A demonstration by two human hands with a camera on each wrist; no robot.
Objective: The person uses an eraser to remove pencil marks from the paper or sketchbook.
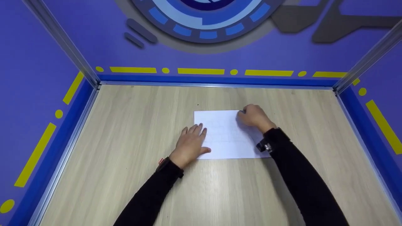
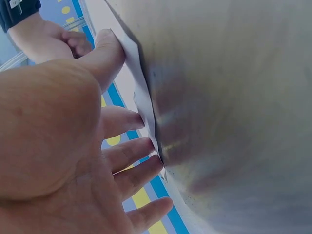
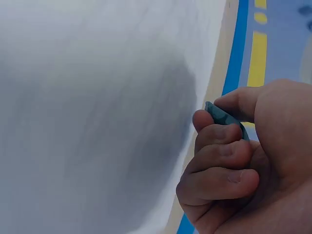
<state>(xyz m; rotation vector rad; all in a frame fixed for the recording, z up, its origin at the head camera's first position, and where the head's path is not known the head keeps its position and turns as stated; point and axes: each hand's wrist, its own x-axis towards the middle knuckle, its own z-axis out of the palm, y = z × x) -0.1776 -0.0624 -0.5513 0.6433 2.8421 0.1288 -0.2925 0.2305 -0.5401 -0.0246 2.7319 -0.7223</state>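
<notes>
A white sheet of paper lies on the wooden table, with faint marks across its middle. My left hand rests on its left edge, fingers straight and spread, thumb on the lower left part. In the left wrist view the paper's edge rises slightly off the table beneath the fingers. At the sheet's upper right corner, my right hand pinches a small blue-green piece that looks like an eraser, between thumb and curled fingers. Most of that piece is hidden inside the hand.
The wooden table has purple and blue panels with yellow dashes on the left, the right and the back wall. Metal rails run along the table's edges. Both forearms wear black sleeves and wrist bands.
</notes>
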